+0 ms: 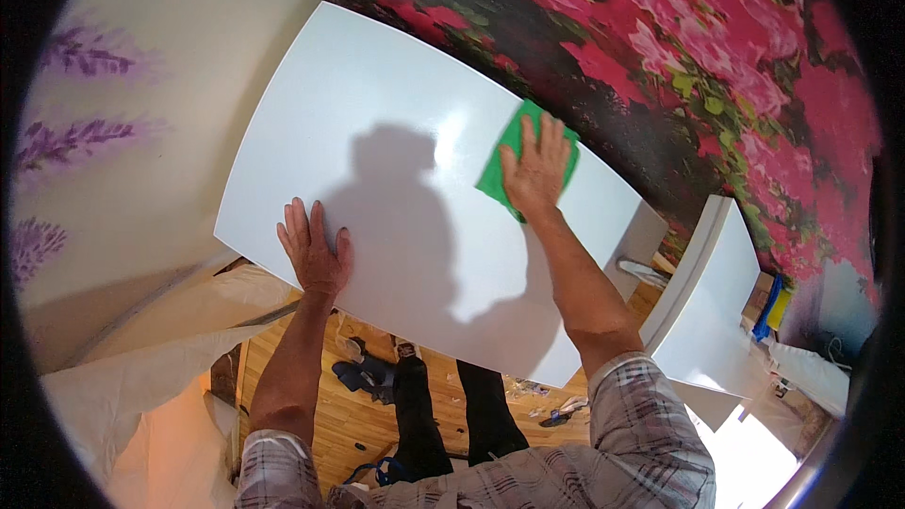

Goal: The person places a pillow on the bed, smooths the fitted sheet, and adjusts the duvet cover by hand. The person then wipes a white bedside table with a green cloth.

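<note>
A glossy white tabletop-like panel [311, 123] stretches out in front of me, with my shadow falling across it. My left hand [316, 250] lies on its near left part, fingers stretched out and apart, holding nothing. Toward the far right edge, a green cloth [495, 179] is spread on the panel. My right hand [535, 170] presses flat on that cloth with fingers extended and the thumb apart. The palm hides part of the cloth.
A floral mural wall [650, 47] borders the far edge. At left, a pale wall [189, 66] bears purple flowers. Plastic sheeting [170, 363] hangs at lower left. Another white piece of furniture [702, 311] stands at right. Dark shoes [363, 377] and scraps lie on the wooden floor [325, 415].
</note>
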Available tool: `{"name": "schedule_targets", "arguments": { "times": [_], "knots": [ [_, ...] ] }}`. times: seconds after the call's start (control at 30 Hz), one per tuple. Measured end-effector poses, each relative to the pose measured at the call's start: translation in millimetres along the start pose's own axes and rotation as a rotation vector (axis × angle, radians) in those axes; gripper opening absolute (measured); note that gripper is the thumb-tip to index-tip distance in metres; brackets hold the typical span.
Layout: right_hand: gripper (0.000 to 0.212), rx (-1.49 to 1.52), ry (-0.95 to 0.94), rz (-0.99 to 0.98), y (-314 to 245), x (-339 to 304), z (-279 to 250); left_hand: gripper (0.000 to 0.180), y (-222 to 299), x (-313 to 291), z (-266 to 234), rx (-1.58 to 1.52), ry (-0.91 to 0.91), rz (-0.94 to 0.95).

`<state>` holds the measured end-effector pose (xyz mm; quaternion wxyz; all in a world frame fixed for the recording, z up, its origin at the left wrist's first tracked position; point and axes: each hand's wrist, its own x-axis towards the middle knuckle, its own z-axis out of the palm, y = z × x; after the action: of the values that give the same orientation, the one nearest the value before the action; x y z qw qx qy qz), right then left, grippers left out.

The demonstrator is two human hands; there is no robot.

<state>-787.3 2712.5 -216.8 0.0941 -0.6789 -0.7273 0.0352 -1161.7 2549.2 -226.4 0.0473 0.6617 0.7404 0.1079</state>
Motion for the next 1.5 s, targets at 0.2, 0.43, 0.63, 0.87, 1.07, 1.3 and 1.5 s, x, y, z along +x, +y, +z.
{"name": "schedule_targets", "arguments": {
  "times": [0.2,0.43,0.63,0.87,1.07,1.3,1.5],
  "knots": [
    [0.065,-0.099,0.101,0.105,67.8,-66.0,-2.2,0.064,3.0,-0.4,-3.8,-0.054,0.044,-0.025],
    [0.070,-0.118,0.062,0.008,-86.1,-28.8,36.9,0.066,-3.6,-1.0,-3.8,-0.147,0.072,-0.034],
    [0.071,0.035,-0.006,-0.291,-270.6,25.9,63.0,0.065,-11.0,-4.5,-8.3,-0.231,0.078,-0.062],
    [0.072,0.195,-0.022,-0.537,-393.9,42.6,93.0,0.066,-8.9,-1.9,-6.9,-0.209,0.043,-0.082],
    [0.067,0.412,0.096,-0.587,-327.4,31.4,82.4,0.058,-10.7,-5.1,10.4,-0.131,0.088,-0.052],
    [0.072,0.149,-0.039,-0.233,-137.1,-35.0,30.0,0.055,-3.7,-8.5,1.9,-0.060,0.058,-0.068],
    [0.072,0.083,-0.062,-0.156,-81.0,-134.6,5.2,0.056,-2.2,-11.3,6.0,-0.012,0.120,0.029]
  ]
}}
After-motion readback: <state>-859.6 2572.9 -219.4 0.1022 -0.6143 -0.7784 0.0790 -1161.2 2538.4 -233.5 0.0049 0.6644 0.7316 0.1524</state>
